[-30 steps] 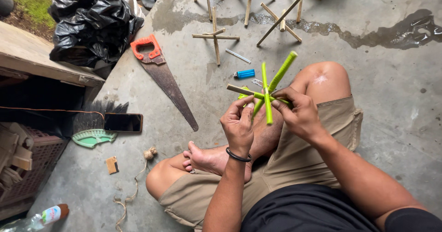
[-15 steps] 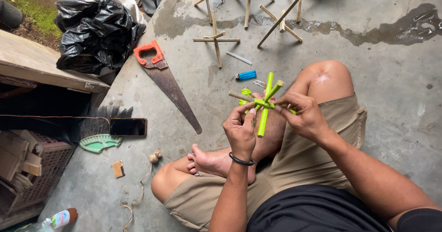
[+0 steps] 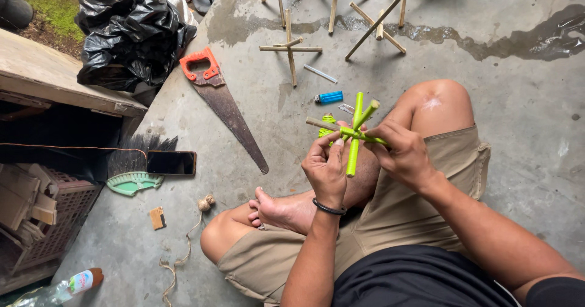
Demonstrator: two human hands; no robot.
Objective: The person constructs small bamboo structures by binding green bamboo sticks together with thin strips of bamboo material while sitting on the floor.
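I sit cross-legged on a wet concrete floor. Both hands hold a small cross of sticks (image 3: 354, 137), most of it wrapped in bright green cord, one arm still bare wood. My left hand (image 3: 326, 170) pinches the crossing from below and the left. The right-hand side of the crossing is gripped by my right hand (image 3: 403, 155). A roll of green cord (image 3: 326, 131) lies just behind the cross, mostly hidden. A blue lighter (image 3: 329, 97) rests on the floor beyond it.
A handsaw with an orange handle (image 3: 223, 104) lies to the left. Several bare stick crosses (image 3: 290, 46) lie at the far edge. A phone (image 3: 171, 162), green brush (image 3: 131, 181), black bag (image 3: 130, 34), twine (image 3: 183, 252), crate (image 3: 33, 222) and bottle (image 3: 67, 287) sit left.
The green cross has turned in my hands and dropped slightly toward my knee. My view has shifted a little to the right.
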